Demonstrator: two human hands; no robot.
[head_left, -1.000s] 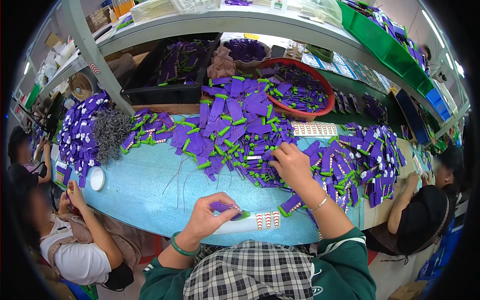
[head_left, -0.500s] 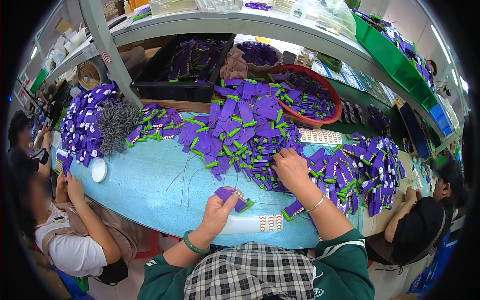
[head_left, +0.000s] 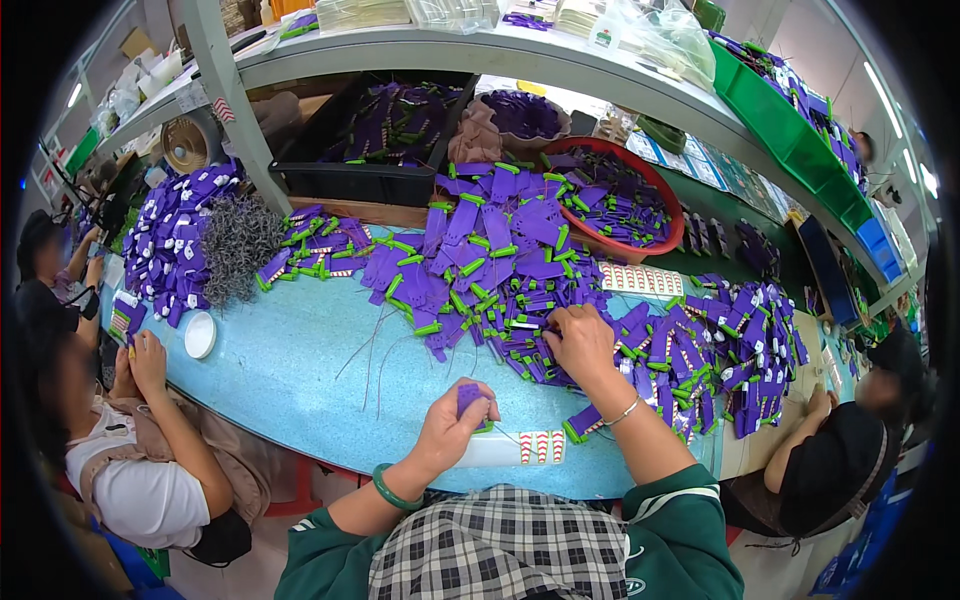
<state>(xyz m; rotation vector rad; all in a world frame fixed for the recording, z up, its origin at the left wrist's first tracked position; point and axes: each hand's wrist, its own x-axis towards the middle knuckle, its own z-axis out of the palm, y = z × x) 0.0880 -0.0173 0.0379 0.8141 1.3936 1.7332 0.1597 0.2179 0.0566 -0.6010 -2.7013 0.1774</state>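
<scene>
The person's left hand (head_left: 447,428) is gripping a purple-and-green piece (head_left: 470,399), fingers closed around it, near a pale strip (head_left: 492,453). The right hand (head_left: 584,346) is curling its fingers at a pile of similar pieces (head_left: 490,240); whether it is holding one cannot be told.

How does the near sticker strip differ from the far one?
The near strip shows a bare stretch, with stickers only toward its right; the far strip is filled along its visible length. The near strip lies just beyond the plaid apron; the far strip lies farther back, beside purple pieces. Both carry red-marked stickers.
</scene>
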